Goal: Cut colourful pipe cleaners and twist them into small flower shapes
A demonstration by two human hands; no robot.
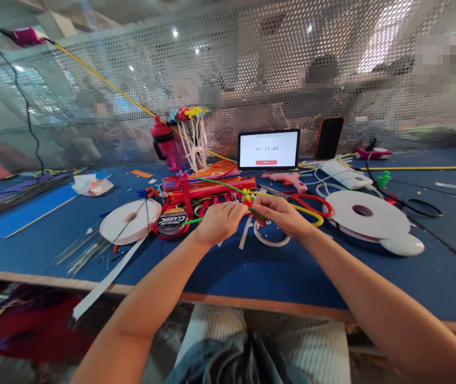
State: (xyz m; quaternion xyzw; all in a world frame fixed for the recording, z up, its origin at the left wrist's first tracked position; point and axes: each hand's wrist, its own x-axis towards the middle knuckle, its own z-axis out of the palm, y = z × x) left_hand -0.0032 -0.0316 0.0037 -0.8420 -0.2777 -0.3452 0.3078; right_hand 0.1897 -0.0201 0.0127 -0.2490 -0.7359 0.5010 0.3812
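Note:
My left hand [220, 220] and my right hand [279, 213] meet over the blue table [231, 266], both pinched shut. Between the fingertips sits a small red and yellow pipe-cleaner piece [247, 201] on a green pipe-cleaner stem [220, 185], which runs out to the upper left and also down to the left past my left hand. A ring shows on my left hand. Just behind the hands lies a pile of coloured pipe cleaners [207, 189].
White tape rolls lie left [129, 220] and right [366, 214]. A tablet [268, 149] shows a timer. Also present: pink glue gun [286, 178], red-handled scissors [311, 204], pink bottle [166, 143], finished flowers [191, 133], phone [329, 137], thin wires [84, 249], cables, mesh screen with people behind.

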